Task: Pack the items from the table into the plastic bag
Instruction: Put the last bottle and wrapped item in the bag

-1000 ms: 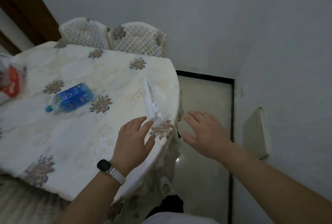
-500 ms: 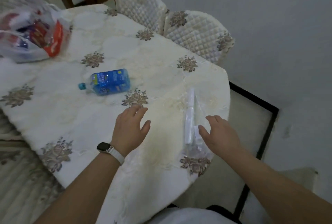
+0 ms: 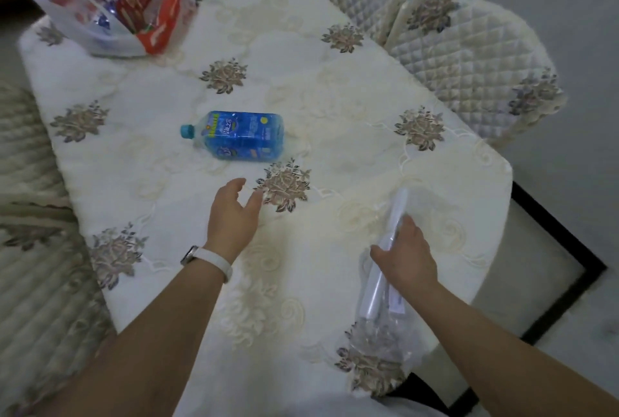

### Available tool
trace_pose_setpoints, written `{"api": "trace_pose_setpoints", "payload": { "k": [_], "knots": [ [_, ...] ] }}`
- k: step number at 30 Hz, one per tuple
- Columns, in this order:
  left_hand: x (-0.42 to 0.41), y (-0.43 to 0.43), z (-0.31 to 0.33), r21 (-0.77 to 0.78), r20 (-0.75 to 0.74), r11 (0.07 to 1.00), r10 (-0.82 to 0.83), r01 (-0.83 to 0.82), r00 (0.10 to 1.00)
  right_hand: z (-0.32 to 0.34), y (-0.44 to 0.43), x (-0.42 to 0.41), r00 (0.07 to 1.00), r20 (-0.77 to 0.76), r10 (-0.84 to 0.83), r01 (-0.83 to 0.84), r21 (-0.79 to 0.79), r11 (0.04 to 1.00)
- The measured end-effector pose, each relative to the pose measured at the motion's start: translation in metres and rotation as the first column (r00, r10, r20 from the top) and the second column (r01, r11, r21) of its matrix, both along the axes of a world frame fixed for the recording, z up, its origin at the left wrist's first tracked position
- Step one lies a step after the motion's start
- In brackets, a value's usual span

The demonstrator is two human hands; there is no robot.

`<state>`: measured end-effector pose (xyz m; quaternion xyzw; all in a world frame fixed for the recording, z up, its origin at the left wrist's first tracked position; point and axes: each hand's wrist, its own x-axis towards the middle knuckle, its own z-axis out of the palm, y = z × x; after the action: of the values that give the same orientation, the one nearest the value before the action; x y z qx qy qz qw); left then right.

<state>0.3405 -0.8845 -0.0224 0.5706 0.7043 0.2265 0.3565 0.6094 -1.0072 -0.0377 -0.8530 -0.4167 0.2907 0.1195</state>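
Two hands are over the counter (image 3: 335, 108). Status of left hand (image 3: 232, 215): released, fingers loosely spread, holding nothing; it is on the near side of the blue bottle (image 3: 239, 135) and apart from it. The bottle lies on its side mid-counter, cap pointing left. Status of right hand (image 3: 407, 257): grasping a white tube (image 3: 398, 205) in a clear wrapper near the counter's right edge, thumb on one side, fingers curled over the other. The plastic bag (image 3: 67, 11) sits at the far left corner, mouth open, red packets inside. Two quilted chairs (image 3: 469, 55) stand behind the counter.

Right hand (image 3: 407, 256) around clear packet (image 3: 378, 296)
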Motion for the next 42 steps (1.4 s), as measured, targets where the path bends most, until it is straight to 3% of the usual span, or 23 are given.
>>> {"api": "trace_pose_setpoints", "payload": {
  "k": [4,8,12,15,21,29,33,37,42],
  "knots": [
    [0.021,0.038,-0.002,-0.108,0.111,0.949,0.307,-0.295,0.945,-0.01,0.027,0.017,0.979,-0.037,0.202,-0.202,-0.001,0.979],
    [0.027,0.08,-0.005,-0.238,0.214,0.829,0.553,-0.506,0.805,-0.011,0.064,0.033,0.941,-0.165,0.297,-0.283,0.101,0.954],
    [0.029,0.109,-0.011,-0.297,0.218,0.747,0.659,-0.595,0.719,-0.006,0.111,0.044,0.914,-0.194,0.355,-0.323,0.182,0.929],
    [0.039,0.126,-0.01,-0.276,0.231,0.738,0.673,-0.616,0.703,-0.006,0.144,0.05,0.903,-0.166,0.396,-0.354,0.236,0.905],
    [0.062,0.174,-0.002,-0.321,0.217,0.652,0.757,-0.687,0.616,-0.015,0.177,0.071,0.886,-0.117,0.449,-0.416,0.227,0.88],
    [0.096,0.205,-0.006,-0.179,0.192,0.838,0.543,-0.515,0.817,-0.023,0.193,0.093,0.876,-0.125,0.466,-0.432,0.226,0.873],
    [0.117,0.206,-0.003,-0.125,0.107,0.918,0.39,-0.377,0.914,-0.023,0.198,0.098,0.848,-0.057,0.527,-0.522,0.084,0.849],
    [0.131,0.198,0.001,-0.124,-0.004,0.945,0.303,-0.301,0.953,-0.02,0.201,0.097,0.822,-0.012,0.569,-0.569,0.016,0.822],
    [0.138,0.163,0.006,-0.203,-0.036,0.939,0.277,-0.278,0.96,-0.014,0.192,0.101,0.829,-0.097,0.551,-0.55,0.046,0.834]
  ]
}}
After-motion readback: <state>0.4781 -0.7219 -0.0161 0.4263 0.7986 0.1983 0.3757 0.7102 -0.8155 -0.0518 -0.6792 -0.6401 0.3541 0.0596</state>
